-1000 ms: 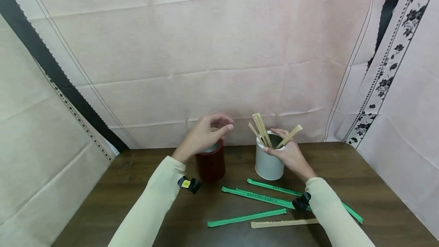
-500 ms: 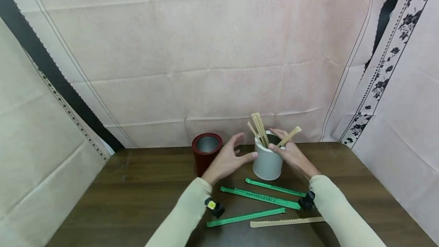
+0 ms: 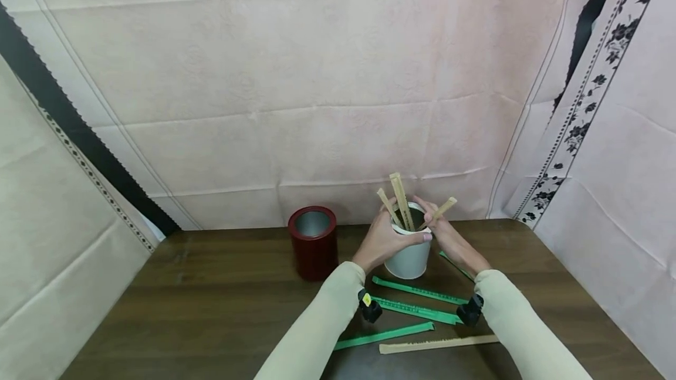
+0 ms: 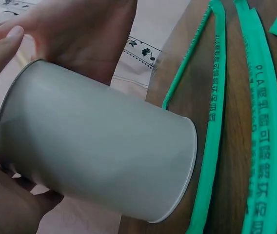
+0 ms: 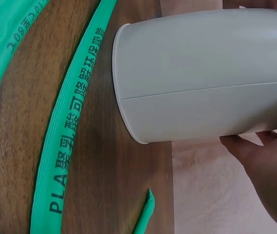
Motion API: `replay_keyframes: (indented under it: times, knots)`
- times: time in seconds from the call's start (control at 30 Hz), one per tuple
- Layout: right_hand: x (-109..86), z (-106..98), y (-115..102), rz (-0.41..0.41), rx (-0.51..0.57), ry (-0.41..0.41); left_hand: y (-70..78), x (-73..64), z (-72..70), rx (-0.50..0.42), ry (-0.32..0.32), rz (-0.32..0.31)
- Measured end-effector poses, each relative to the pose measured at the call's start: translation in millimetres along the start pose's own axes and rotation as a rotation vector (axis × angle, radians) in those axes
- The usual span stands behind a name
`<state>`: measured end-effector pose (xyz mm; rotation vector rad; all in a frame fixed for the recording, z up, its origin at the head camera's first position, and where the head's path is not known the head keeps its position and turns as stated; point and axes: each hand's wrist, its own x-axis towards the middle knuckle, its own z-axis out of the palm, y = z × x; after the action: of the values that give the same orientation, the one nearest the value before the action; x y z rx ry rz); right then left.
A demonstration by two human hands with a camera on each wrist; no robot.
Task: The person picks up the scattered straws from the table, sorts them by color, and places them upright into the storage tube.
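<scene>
A white canister point(image 3: 406, 264) stands at the middle back of the wooden table, holding several beige paper-wrapped straws point(image 3: 402, 201) that stick up past its rim. My left hand point(image 3: 380, 242) grips its left side, the thumb lying across the front near the rim. From the right, my right hand point(image 3: 449, 239) holds the rim, its thumb close to one beige straw point(image 3: 445, 206) that leans right. In the right wrist view, fingers point(image 5: 255, 146) of that hand curl behind the canister wall. The left wrist view has the canister point(image 4: 94, 141) between both hands, its base turned towards the green straws.
Left of the white canister stands a dark red canister point(image 3: 313, 251) with a grey inside. In front lie several green-wrapped straws point(image 3: 417, 311) and one beige straw point(image 3: 438, 345). Another green straw point(image 3: 455, 265) is partly behind my right arm. A pale cloth point(image 3: 327, 75) hangs behind the table.
My left hand has moved right, from above the red canister across to the white one, and now grips it. My right hand has stayed at the white rim, its thumb shifting towards the leaning straw.
</scene>
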<state>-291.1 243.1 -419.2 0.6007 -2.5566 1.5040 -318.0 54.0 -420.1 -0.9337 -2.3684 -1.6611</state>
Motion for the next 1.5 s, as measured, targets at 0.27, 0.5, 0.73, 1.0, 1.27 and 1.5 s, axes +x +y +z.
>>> replay_keyframes:
  times: [0.27,0.5,0.73,1.0,1.27,1.5]
  knots:
    - [-12.0,-11,-3,0.037,0.035,-0.011,-10.2,3.4,6.0,0.106,0.04,0.058]
    - [-54.5,-42,-3,0.136,-0.061,-0.028,-12.5,1.5,9.2,0.106,0.087,0.047]
    - [-96.6,-52,-14,0.1,-0.134,-0.212,-12.3,0.7,9.1,0.087,0.129,0.02]
    - [-129.1,-9,-9,-0.136,-0.214,-0.369,-12.7,-0.6,14.8,0.066,0.128,0.013]
    - [-146.2,23,-3,-0.206,-0.523,-0.347,-13.3,-1.6,18.6,0.047,0.148,0.003]
    - [-151.3,30,-4,-0.282,-0.523,-0.313,-13.6,-1.6,18.1,0.046,0.146,-0.006]
